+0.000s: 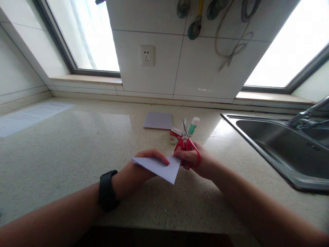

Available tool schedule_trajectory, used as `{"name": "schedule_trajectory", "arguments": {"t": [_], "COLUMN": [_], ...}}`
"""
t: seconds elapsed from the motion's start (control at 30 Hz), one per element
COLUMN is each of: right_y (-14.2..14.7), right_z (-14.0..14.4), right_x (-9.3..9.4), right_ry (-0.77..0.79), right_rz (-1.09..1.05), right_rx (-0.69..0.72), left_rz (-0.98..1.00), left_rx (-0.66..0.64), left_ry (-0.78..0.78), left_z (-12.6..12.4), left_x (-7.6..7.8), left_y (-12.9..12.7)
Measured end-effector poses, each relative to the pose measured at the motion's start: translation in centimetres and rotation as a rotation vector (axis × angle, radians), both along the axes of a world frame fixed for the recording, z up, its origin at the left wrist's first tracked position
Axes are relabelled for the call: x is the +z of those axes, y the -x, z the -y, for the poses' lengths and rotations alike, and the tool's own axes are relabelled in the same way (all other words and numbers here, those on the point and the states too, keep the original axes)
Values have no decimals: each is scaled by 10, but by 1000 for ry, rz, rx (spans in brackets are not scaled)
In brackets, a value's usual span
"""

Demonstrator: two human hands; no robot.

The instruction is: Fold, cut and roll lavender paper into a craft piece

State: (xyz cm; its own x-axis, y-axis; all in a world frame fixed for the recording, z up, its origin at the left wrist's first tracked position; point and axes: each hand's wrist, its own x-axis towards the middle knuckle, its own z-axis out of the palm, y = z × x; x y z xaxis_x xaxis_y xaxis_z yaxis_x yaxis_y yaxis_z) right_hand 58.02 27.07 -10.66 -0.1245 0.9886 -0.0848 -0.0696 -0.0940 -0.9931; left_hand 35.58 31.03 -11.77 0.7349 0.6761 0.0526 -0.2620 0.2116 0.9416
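Note:
A folded sheet of white paper (160, 167) is pinched in my left hand (145, 164), thumb on top and the other fingers hidden beneath. Red-handled scissors (194, 152) hang on the fingers of my right hand (199, 159), their blades pointing away from me. That hand's thumb and fingertips also touch the paper's right corner. Just beyond the scissors are a glue stick (193, 126) with a white cap and green label, a small red and white box (176, 132) and a roll of clear tape (173, 140).
A stack of white paper (157, 120) lies at the back of the speckled counter (77, 164). Printed sheets (33, 116) rest at the far left. On the right is a steel sink (257, 151) with a faucet (308, 113). A wall socket (147, 56) is above.

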Motion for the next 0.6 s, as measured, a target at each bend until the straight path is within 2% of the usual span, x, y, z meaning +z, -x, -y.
{"name": "schedule_trajectory", "arguments": {"t": [0.1, 0.3, 0.6], "right_y": [-2, -8, -8], "right_z": [4, 6, 5], "right_x": [3, 8, 9], "right_ry": [-16, -102, -55], "right_rz": [81, 101, 126], "right_rx": [26, 85, 125], "left_rz": [26, 115, 99], "left_rx": [16, 61, 68], "left_ry": [94, 301, 255], "left_z": [0, -2, 0], "left_x": [4, 7, 7], "left_y": [0, 2, 1]}}
